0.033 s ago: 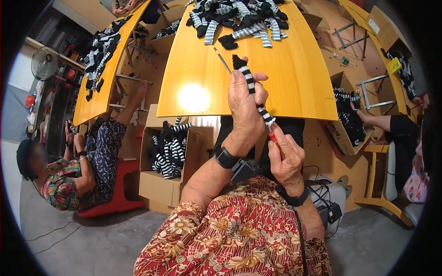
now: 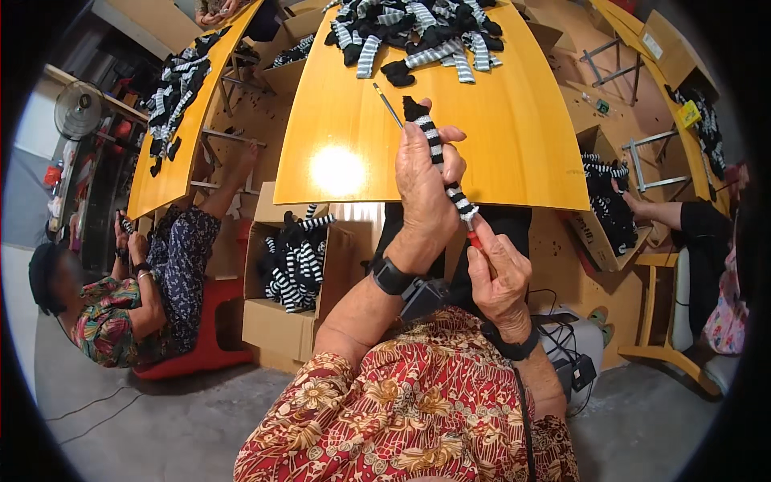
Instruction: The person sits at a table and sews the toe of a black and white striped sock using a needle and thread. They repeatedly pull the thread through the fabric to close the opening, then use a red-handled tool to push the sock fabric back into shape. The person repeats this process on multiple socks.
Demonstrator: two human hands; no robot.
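My left hand (image 2: 426,181) is closed around a narrow black-and-white striped knitted tube (image 2: 434,143), which looks like a small sock. Its black end points up and away above my fingers. At its near, white-edged end, my right hand (image 2: 502,277) pinches a tool with a red handle (image 2: 475,240). The tool's thin shaft meets the opening of the knit; how far it goes inside is hidden. A slim pen-like rod (image 2: 387,103) lies on the yellow table just beyond my left thumb, partly covered by my hand.
Grey-striped and black knitted pieces (image 2: 418,36) are heaped at the table's (image 2: 514,145) far end. Cardboard boxes of striped knits stand at left (image 2: 277,325) and right (image 2: 590,241). A co-worker (image 2: 112,317) sits at left on a red chair (image 2: 213,329); another person's arm (image 2: 662,213) shows at right.
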